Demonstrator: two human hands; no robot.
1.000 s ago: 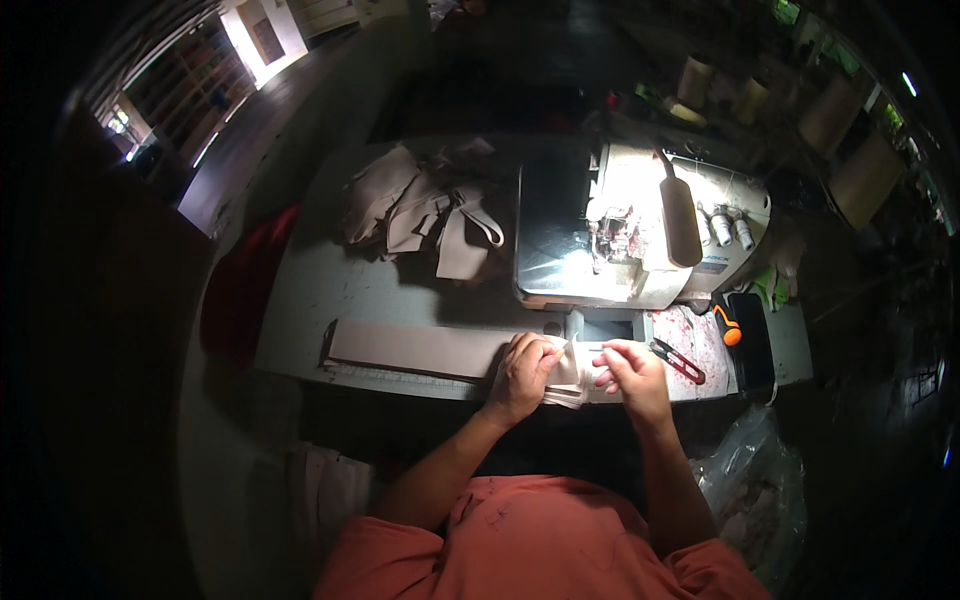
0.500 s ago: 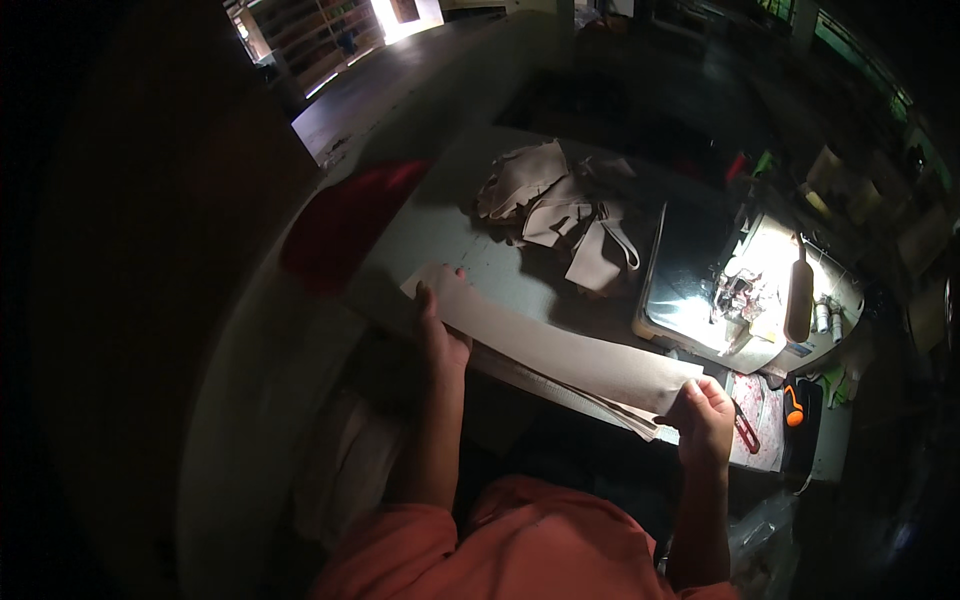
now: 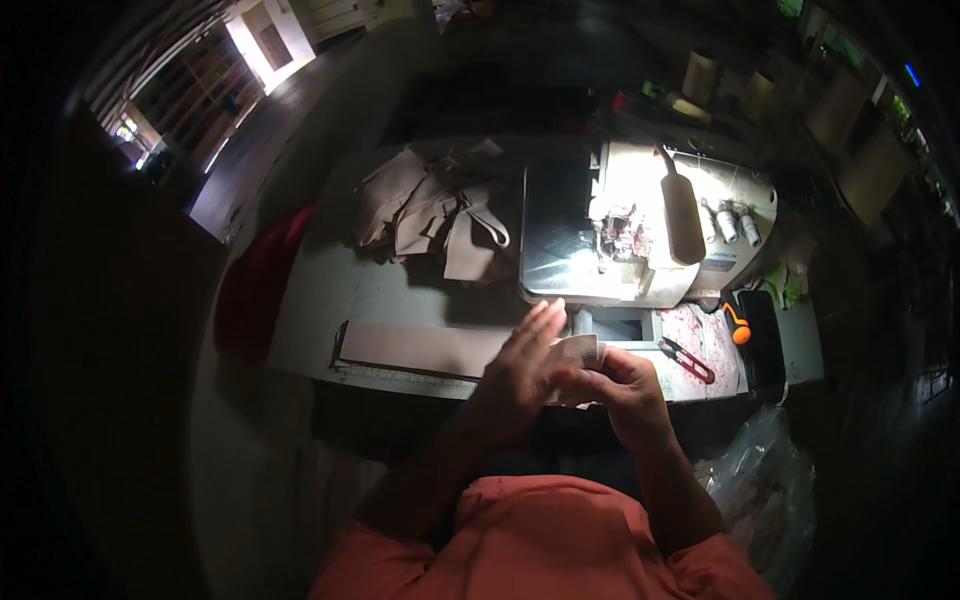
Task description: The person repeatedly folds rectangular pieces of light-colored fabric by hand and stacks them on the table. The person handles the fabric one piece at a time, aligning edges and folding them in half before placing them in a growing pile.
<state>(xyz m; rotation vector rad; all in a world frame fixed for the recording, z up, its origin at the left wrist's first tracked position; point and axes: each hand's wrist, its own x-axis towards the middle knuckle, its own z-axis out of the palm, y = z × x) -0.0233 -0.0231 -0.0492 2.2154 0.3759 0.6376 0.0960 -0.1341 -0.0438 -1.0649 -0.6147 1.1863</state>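
Note:
Long beige fabric strips lie stacked along the front edge of the table, their right end lifted and bent up. That end is pinched between the thumb and fingers of my right hand. Over the strips, just left of that pinch, my left hand has its fingers stretched out, slightly smeared by motion. Its thumb side is close to the raised fabric end; contact cannot be made out. Under the strips shows the marked edge of a ruler.
Behind my hands stands a lit sewing machine with a dark glossy plate. Beige fabric scraps are heaped at the back left. Red thread snips, an orange-handled tool and a black flat object lie right.
The strip that was stretched between both hands now rests on the table at its left end. My left hand has let go of that end and moved right, beside my right hand.

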